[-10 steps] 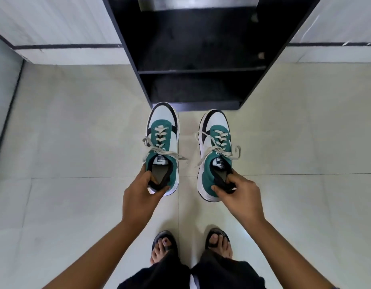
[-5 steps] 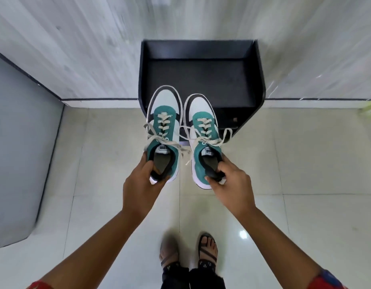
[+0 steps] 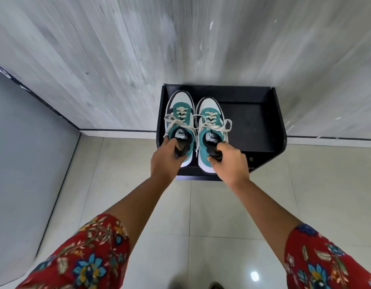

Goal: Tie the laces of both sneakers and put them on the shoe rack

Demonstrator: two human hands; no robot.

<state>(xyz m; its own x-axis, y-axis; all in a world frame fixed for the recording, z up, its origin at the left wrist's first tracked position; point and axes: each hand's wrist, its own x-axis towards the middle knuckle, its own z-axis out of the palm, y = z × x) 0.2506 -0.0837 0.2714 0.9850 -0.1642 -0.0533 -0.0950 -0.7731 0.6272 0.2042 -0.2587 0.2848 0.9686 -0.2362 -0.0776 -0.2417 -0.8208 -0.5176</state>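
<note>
Both heels vanish under the fingers (image 3: pixel 170 146); the wall (image 3: pixel 118 49) smears with blur, and the floral sleeves (image 3: pixel 86 257) run off the bottom edge.

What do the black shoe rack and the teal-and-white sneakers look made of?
Black shoe rack: probably painted or laminated board; flat matte panels with square edges. Teal-and-white sneakers, left and right: seemingly suede-like teal panels, smooth white toe caps, flat woven cream laces.

- I'm looking at a pale grey streaky wall (image 3: pixel 122 59), blurred in places.
- Glossy cream floor tiles (image 3: pixel 317 197), with a light glare spot (image 3: pixel 254 275) near the bottom.
- White skirting with a dark stripe (image 3: pixel 118 133) along the wall's foot.
- Flat grey panel (image 3: pixel 24 155) on the left.
</note>
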